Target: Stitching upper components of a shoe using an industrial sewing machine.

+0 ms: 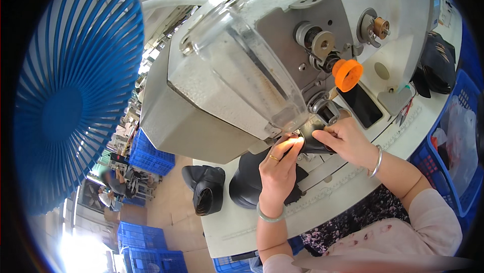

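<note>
A sewing machine (217, 116) with a clear plastic guard and an orange knob stands over the white table. Under its needle area, lit by a small lamp, is a black leather piece (313, 139), perhaps part of a shoe upper. My left hand (279, 169), wearing a ring and a bangle, pinches the leather's left side close to the needle, fingertips together. On the other side, my right hand (349, 141) grips the piece between thumb and fingers. More black leather (245, 179) lies beside and beneath my left hand; whether it joins the gripped piece is hidden.
Another black leather upper (205, 188) sits at the table's left edge. A phone (360, 105) and red-handled snips (405, 112) lie right of the machine, with dark leather pieces (436, 64) farther back. A blue fan (63, 114) stands left; a blue crate (456, 192) is at right.
</note>
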`<move>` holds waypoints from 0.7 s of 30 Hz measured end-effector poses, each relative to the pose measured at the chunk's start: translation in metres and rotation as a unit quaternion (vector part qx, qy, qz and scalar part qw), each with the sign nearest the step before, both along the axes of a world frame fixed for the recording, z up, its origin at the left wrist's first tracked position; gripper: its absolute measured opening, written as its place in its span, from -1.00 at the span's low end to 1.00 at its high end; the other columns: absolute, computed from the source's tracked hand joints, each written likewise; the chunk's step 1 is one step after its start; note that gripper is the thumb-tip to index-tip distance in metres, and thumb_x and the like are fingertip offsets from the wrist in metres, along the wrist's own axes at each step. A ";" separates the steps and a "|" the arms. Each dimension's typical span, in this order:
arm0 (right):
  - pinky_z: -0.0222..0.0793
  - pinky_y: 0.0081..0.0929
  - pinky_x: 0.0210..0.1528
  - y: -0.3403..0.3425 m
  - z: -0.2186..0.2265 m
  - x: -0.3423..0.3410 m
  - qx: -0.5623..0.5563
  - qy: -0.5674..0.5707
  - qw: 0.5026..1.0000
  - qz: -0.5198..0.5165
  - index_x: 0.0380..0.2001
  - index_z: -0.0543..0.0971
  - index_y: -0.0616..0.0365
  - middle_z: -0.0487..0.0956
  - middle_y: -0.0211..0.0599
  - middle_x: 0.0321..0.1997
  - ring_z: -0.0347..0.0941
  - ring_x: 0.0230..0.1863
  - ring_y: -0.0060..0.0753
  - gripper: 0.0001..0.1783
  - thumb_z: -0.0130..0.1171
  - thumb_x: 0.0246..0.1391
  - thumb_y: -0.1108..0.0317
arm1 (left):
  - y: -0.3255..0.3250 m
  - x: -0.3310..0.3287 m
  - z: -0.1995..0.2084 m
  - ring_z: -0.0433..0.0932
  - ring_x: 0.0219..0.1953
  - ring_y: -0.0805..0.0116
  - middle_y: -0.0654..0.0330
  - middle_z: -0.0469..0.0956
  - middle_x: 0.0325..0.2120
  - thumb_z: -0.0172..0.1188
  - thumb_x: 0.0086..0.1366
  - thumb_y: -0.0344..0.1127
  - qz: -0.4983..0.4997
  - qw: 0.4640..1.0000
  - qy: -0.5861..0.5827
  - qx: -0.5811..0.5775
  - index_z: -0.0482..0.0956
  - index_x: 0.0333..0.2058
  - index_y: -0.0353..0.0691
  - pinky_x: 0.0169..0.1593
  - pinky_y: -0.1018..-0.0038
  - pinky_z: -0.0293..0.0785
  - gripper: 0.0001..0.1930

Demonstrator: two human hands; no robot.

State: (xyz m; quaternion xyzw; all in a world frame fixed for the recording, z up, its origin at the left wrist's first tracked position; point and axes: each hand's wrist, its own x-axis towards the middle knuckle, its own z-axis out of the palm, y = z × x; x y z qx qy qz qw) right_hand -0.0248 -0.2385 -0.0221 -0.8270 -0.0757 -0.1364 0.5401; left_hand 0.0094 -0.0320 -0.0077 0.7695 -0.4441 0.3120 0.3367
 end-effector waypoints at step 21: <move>0.28 -0.49 -0.56 0.002 0.000 0.003 0.074 -0.027 0.996 -0.043 -0.54 0.49 0.22 0.51 -0.33 -0.70 0.36 -0.71 -0.45 -0.60 0.36 0.15 0.15 | -0.002 0.006 -0.003 0.73 -0.13 0.17 0.12 0.70 -0.28 0.34 0.09 -0.68 0.010 1.000 -0.019 -0.014 0.75 -0.21 -0.32 -0.07 0.46 0.62 -0.73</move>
